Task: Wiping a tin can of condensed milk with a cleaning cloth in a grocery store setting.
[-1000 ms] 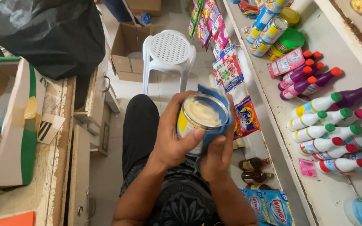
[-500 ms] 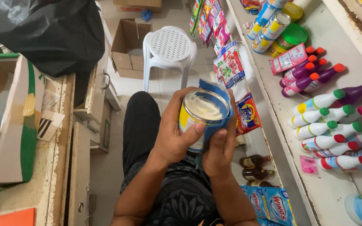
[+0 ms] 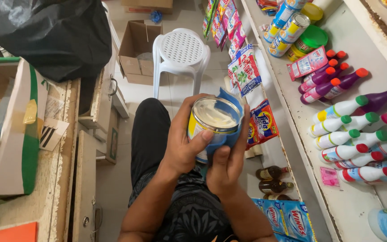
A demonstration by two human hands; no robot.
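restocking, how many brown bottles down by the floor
3 brown bottles beside the shelf base: top one, middle one, lowest one, partly behind blue packets. More may be hidden.

we see a tin [image 3: 212, 125] with a cream top and yellow side, wrapped in a blue cloth [image 3: 233, 118]. the stool [image 3: 182, 54] is white with a dotted seat. the bag [image 3: 50, 31] is black, the box [image 3: 135, 49] brown. our shirt [image 3: 193, 210] is black with grey patterning. the bottles [image 3: 350, 134] are white with green, red and orange caps, and some are purple.
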